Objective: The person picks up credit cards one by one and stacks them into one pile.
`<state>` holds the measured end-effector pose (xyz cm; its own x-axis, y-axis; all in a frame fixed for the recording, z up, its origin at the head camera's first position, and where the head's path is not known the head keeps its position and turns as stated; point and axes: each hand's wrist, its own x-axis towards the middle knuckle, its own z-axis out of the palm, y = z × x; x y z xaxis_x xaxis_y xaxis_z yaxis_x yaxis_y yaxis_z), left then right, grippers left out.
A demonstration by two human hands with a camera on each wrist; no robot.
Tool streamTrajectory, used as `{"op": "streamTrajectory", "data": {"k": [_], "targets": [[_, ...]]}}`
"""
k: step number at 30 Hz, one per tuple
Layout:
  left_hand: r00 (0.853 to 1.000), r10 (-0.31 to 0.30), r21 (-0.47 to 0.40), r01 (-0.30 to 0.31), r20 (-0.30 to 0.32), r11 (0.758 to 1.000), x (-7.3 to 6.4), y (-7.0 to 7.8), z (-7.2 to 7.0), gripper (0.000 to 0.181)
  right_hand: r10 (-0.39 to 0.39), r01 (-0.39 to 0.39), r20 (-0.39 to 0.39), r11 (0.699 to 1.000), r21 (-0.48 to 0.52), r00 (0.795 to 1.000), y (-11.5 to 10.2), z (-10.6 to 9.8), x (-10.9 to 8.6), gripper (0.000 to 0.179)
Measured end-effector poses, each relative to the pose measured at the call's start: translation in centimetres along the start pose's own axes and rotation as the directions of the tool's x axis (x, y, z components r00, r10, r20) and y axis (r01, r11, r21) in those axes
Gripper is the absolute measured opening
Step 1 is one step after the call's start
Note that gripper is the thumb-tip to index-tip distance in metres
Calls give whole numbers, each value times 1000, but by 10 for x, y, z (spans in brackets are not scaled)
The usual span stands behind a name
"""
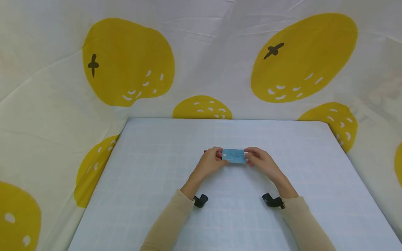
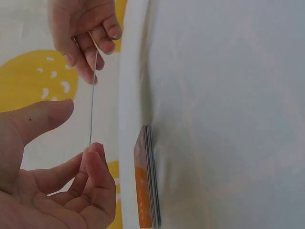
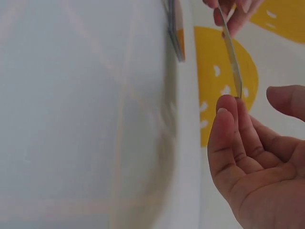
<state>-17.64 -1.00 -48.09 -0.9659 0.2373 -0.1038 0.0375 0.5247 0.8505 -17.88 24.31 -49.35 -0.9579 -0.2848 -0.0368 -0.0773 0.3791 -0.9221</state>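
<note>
A light-blue bank card (image 1: 233,156) with a chip is held up above the table, its face towards the head camera. My left hand (image 1: 211,161) pinches its left end, and my right hand (image 1: 260,159) pinches the right end. Seen edge-on in the left wrist view, the card (image 2: 92,107) spans the gap between both hands' fingertips, the left thumb (image 2: 52,117) standing apart from it. The right wrist view shows the right fingertips (image 3: 226,107) at the card's near end. Beside the left hand a stack of cards (image 2: 147,181) lies on the table, mostly hidden in the head view.
The table (image 1: 150,146) has a pale checked cloth. Behind it and along both sides hangs a white sheet (image 1: 213,62) with large yellow fruit prints. A black wrist camera (image 1: 201,200) is on the left wrist and another black camera (image 1: 272,201) on the right.
</note>
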Motion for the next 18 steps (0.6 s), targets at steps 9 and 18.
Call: {"op": "streamTrajectory", "data": {"k": [9, 18], "targets": [[997, -15, -22, 13, -70, 1000, -4, -13, -18, 46, 19, -19, 39, 1000, 6, 999, -12, 22, 14, 39], [989, -1, -17, -1, -145, 1000, -6, -25, -30, 36, 48, -50, 75, 998, 24, 996, -23, 36, 27, 38]]}}
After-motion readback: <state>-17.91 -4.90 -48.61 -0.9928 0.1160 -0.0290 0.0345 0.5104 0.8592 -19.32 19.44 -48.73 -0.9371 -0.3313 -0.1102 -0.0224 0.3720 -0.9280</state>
